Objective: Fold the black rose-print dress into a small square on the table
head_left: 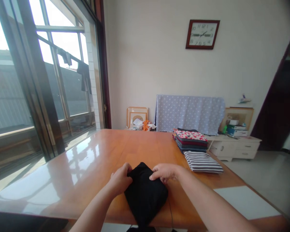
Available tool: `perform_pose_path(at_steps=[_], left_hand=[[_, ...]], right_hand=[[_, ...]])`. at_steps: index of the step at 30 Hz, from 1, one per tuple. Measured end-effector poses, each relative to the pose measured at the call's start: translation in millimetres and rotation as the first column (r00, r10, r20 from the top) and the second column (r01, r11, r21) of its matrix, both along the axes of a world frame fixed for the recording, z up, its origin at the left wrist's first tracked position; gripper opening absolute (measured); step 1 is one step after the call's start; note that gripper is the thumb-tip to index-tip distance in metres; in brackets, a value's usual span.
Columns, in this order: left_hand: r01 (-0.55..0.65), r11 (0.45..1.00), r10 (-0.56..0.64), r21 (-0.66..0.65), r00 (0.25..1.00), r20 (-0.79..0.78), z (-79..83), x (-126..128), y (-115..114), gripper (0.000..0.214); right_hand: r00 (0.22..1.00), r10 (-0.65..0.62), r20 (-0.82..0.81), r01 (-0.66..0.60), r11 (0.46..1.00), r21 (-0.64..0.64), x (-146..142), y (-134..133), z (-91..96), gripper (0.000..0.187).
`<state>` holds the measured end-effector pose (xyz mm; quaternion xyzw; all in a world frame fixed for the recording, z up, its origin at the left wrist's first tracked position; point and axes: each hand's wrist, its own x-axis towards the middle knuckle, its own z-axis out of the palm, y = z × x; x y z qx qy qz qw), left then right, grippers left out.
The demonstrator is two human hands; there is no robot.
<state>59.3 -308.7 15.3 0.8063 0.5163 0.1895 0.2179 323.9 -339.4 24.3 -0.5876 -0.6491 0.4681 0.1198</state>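
Note:
A black cloth garment [146,196], partly folded into a diamond shape, lies at the near edge of the wooden table [116,146], its lower point reaching over that edge. My left hand [122,178] grips its upper left side, thumb on top and fingers curled under. On the upper right side, my right hand [163,172] pinches the cloth between thumb and fingers. Which kind of garment it is, I cannot tell.
At the table's right stands a stack of folded clothes [190,140], with a striped folded garment [203,161] in front. A white sheet [246,201] lies near the right edge. Behind are a dotted cloth cover [189,114] and a low cabinet [234,148]. Glass doors [43,96] stand left.

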Motion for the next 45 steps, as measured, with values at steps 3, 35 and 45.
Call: perform_pose_path(at_steps=[3,35,45], left_hand=[[0.127,0.978,-0.106,0.163,0.985,-0.134,14.1,31,15,0.035],[0.293,0.909,-0.235,0.298,0.948,-0.216,-45.0,84,-41,0.079],[0.321,0.911,-0.248,0.259,0.928,-0.28,-40.2,81,-41,0.097]], right_hand=[[0.948,-0.244,-0.203,0.229,0.969,-0.096,5,-35,-16.6,0.031],[0.862,-0.493,-0.116,0.496,0.775,0.391,72,-118,-44.2,0.034],[0.774,-0.561,0.293,0.278,0.718,0.638,80,-123,-49.4,0.03]])
